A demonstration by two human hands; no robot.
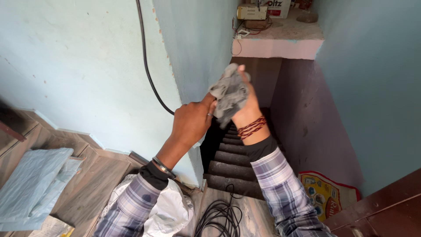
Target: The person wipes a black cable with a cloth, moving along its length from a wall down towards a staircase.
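Head view looks down a narrow stairwell, and both hands meet at the centre of the frame over the dark steps [230,162]. The right hand [245,103] is raised with its fingers closed around a crumpled grey cloth [229,92], which bunches above and in front of the palm. A red thread band sits on that wrist. The left hand [190,123] comes in from the lower left, knuckles toward the camera, its fingers curled and pinching the lower edge of the same cloth, a ring showing on one finger. So the cloth is held in the air between the two hands, just beside the corner of the pale blue wall [87,66], touching neither wall nor stairs.

By my reading, the cloth is being gathered or folded into a wad in both hands; getting a firm, even wad would call for the left fingers to tuck the loose edge in while the right keeps its grip.

A black cable [147,66] runs down the wall at upper left. Coiled black wire [219,217] lies on the floor at the bottom, beside a white plastic bag [171,213]. A shelf [280,41] with small boxes sits at the top.
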